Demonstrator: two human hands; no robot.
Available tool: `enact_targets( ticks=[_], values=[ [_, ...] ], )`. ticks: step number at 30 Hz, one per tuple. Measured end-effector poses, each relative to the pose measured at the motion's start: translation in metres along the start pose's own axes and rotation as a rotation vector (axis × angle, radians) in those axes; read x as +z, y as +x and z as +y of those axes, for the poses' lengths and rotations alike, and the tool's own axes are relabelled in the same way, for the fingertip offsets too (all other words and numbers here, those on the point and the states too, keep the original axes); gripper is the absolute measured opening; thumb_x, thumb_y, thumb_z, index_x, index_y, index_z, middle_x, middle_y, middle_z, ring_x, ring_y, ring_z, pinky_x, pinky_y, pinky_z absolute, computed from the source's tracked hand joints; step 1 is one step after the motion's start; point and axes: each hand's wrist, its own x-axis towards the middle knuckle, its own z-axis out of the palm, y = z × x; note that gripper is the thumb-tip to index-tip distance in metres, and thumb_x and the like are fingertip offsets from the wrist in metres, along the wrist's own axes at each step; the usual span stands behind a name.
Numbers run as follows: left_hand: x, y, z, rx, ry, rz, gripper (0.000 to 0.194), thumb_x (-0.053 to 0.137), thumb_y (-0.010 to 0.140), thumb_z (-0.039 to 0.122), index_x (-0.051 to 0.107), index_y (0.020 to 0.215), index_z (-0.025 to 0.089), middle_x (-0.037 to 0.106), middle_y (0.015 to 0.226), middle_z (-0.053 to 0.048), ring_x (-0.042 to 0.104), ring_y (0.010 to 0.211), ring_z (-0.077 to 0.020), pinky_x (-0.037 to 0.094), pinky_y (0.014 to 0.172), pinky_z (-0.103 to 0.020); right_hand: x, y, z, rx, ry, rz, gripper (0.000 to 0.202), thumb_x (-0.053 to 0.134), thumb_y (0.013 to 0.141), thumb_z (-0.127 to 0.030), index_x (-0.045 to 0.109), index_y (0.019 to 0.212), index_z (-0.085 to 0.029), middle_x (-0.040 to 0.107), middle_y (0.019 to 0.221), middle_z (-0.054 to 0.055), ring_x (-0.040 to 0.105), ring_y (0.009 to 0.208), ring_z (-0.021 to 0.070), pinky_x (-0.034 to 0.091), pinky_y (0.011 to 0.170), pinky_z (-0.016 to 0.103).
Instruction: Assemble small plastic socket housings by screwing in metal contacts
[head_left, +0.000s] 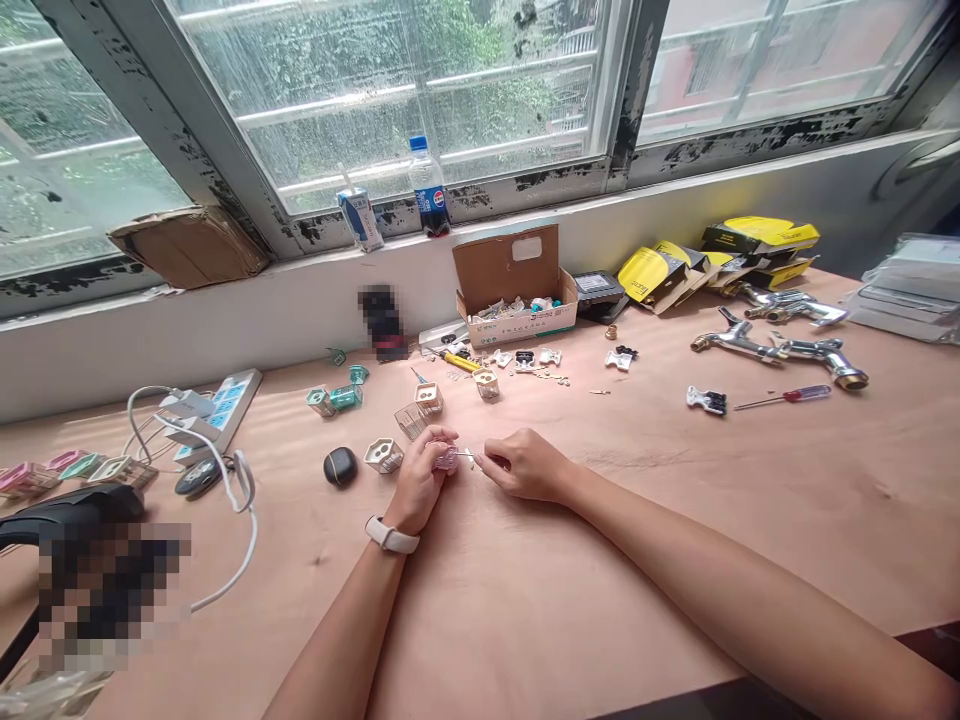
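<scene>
My left hand (424, 475), with a pale watch band at its wrist, is closed around a small pink pencil sharpener part (448, 460). My right hand (521, 464) pinches a thin, light-coloured rod (464, 454) whose far end meets the pink part; its exact kind is too small to tell. Close to the left hand stand a cream two-hole pencil sharpener (383, 456), another cream one (428, 398) and a clear container (410, 421). A third cream sharpener (486, 384) sits farther back.
Teal sharpener pieces (345, 397) and a black earbud case (340, 466) lie to the left, near a power strip (225, 410). An open carton (517, 315) of small parts stands behind a yellow cutter (460, 361). Rightward are a screwdriver (802, 394) and chrome taps (780, 345).
</scene>
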Motion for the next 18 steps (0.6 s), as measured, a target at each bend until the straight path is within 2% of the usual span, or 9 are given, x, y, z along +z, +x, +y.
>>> enact_targets(
  ticks=[13,18],
  values=[
    [-0.0023,0.0019,-0.0031,-0.017,-0.050,-0.053,0.016,0.068,0.073,0.026,0.060,0.080,0.014,0.051,0.072,0.003,0.042,0.058,-0.0064,0.035,0.056,-0.021,0.0000,0.0007,0.0013,-0.043,0.090,0.024,0.037,0.048,0.097,-0.026,0.048,0.061,-0.016,0.040,0.050,-0.003,0.031,0.046,0.0067,0.022,0.052,0.022],
    [-0.0011,0.0040,-0.0035,0.008,-0.034,-0.015,0.017,0.068,0.073,0.026,0.060,0.084,0.017,0.052,0.072,0.003,0.042,0.058,-0.0075,0.034,0.055,-0.022,0.0014,0.0031,0.0011,-0.010,0.087,0.015,0.038,0.049,0.097,-0.028,0.049,0.061,-0.016,0.042,0.050,-0.003,0.032,0.046,0.0072,0.022,0.053,0.023]
  ],
)
